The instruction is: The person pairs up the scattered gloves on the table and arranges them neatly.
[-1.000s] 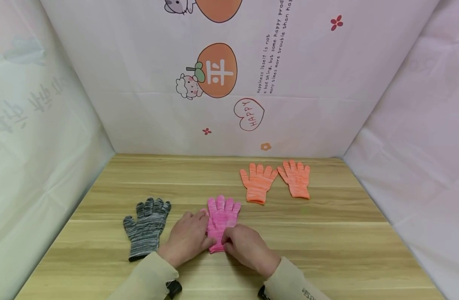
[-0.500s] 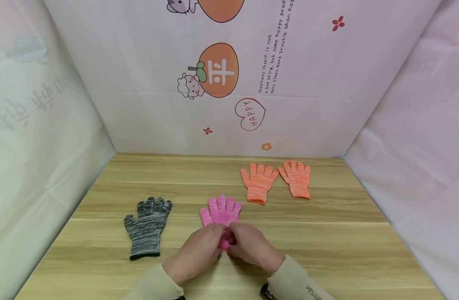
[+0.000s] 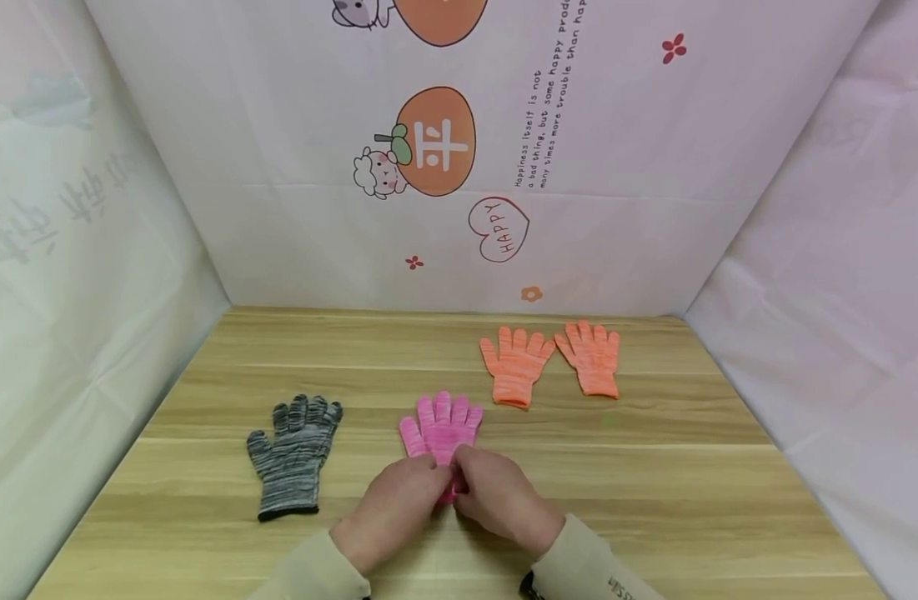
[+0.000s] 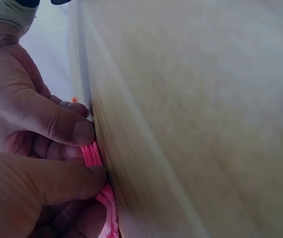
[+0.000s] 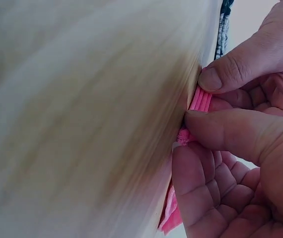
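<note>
A pink knit glove (image 3: 443, 429) lies flat on the table, its fingers pointing away from me. My left hand (image 3: 400, 504) pinches the left side of its cuff between thumb and fingers. Close against it, my right hand (image 3: 504, 498) pinches the cuff on the right side. Between the two thumbs, the left wrist view shows the cuff's pink edge (image 4: 93, 154) in several layers, near the table surface. The same layered edge (image 5: 201, 99) appears in the right wrist view. In the head view both hands hide most of the cuff.
A grey-and-black striped glove (image 3: 293, 458) lies to the left. Two orange gloves (image 3: 517, 367) (image 3: 595, 360) lie side by side at the back right. The wooden table (image 3: 654, 467) meets white printed cloth walls (image 3: 616, 167) at the back and sides.
My left hand has moved from the glove's left edge down and right onto the cuff, uncovering the pink thumb. My right hand has stayed near the cuff. The other gloves lie unmoved.
</note>
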`<state>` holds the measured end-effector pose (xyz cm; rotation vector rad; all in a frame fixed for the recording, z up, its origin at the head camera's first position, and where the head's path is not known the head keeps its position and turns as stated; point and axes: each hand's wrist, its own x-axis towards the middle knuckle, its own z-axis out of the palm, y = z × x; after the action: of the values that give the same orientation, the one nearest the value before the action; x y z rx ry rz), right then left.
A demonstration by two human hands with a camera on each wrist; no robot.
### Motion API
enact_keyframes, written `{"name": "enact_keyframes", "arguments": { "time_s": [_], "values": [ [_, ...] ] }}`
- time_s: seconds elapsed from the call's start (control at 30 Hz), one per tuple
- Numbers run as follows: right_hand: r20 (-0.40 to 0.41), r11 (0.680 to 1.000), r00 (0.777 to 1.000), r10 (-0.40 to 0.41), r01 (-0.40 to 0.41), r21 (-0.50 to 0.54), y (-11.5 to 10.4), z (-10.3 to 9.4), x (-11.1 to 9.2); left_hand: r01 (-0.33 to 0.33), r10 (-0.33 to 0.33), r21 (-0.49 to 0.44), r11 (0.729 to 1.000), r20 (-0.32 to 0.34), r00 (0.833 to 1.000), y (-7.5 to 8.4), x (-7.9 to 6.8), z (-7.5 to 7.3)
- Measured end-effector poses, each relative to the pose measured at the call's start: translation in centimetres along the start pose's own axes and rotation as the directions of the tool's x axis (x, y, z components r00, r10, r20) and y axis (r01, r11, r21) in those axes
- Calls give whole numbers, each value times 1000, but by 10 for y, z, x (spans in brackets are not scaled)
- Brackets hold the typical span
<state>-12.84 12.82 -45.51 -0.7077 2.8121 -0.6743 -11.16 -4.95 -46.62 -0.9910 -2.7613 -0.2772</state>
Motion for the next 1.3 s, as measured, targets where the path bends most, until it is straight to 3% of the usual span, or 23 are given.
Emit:
{"name": "enact_keyframes", "arguments": {
  "time_s": [0.2, 0.33, 0.47, 0.67, 0.93, 1.1, 1.3],
  "values": [
    [27, 998, 999, -25, 23, 51, 4, -3, 0, -29, 30, 128, 991, -4, 1000, 4, -1, -1],
    [62, 991, 998, 2, -10, 133, 13, -15, 2, -61, 68, 212, 975, -27, 997, 7, -2, -2],
    [14, 980, 994, 108, -109, 167, 26, -30, 8, -58, 67, 242, 968, -31, 997, 13, -3, -2],
    [-67, 943, 961, 270, -249, 221, 47, -36, 31, -2, 6, 225, 974, -15, 1000, 20, -5, -3],
    [-112, 949, 942, 315, -309, 70, 55, -33, 63, 24, -19, 228, 973, -23, 1000, 28, -7, -4],
    [-87, 939, 935, 343, -340, 50, 54, -31, 74, 59, -62, 225, 972, 5, 998, 32, -6, -4],
    [-102, 935, 929, 355, -354, 27, 52, -29, 81, 83, -77, 254, 964, -31, 997, 35, -9, -2]
  ]
}}
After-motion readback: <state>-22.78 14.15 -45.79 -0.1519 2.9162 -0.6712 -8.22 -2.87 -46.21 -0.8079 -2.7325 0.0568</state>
